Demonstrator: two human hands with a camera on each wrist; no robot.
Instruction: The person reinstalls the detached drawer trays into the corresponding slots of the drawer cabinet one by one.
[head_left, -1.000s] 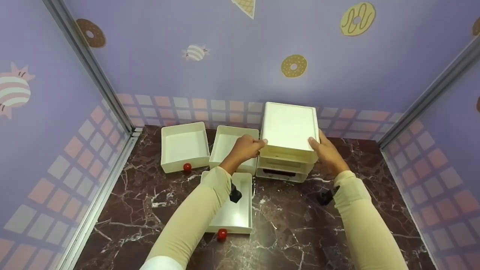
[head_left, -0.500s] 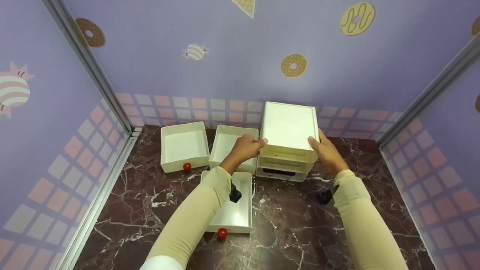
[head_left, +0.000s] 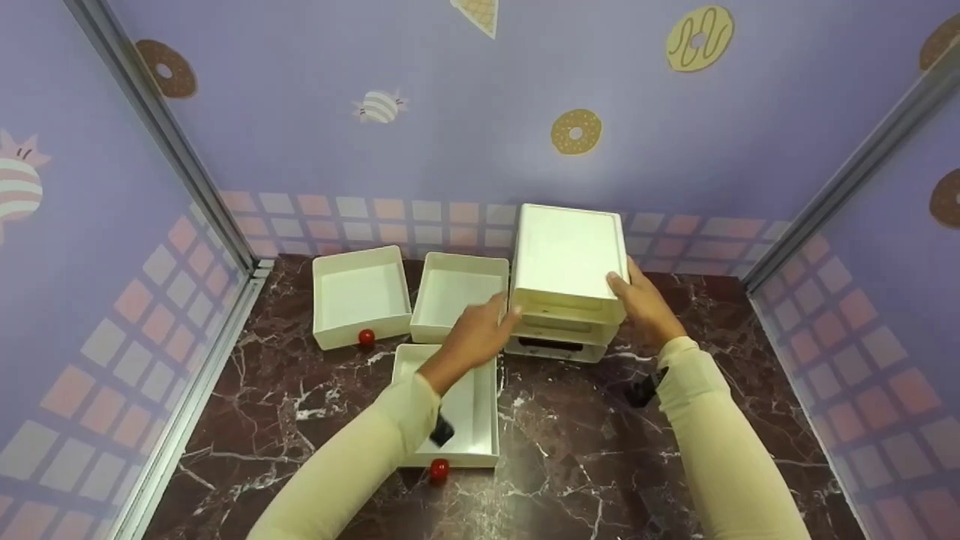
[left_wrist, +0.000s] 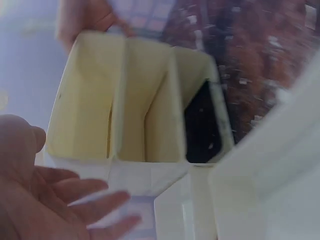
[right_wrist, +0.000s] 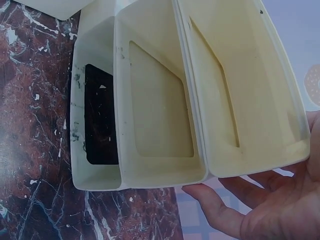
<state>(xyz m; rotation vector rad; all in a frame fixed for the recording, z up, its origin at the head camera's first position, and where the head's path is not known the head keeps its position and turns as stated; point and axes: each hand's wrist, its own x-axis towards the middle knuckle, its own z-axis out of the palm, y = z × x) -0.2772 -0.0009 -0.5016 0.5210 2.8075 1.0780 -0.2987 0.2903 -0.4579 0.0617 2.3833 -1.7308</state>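
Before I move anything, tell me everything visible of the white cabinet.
The cabinet is smooth, white and plastic-looking, cream-toned inside, with a flat, rimmed top and three stacked, open-fronted, drawerless bays. A dark rectangle shows in the lowest. It stands upright on the marbled surface near the back wall, front toward the head camera. The right hand grips its right front edge; the left hand is beside its left side, contact unclear.

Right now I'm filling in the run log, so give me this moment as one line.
left hand: beside cabinet | right hand: holding cabinet | drawers: three out, on table
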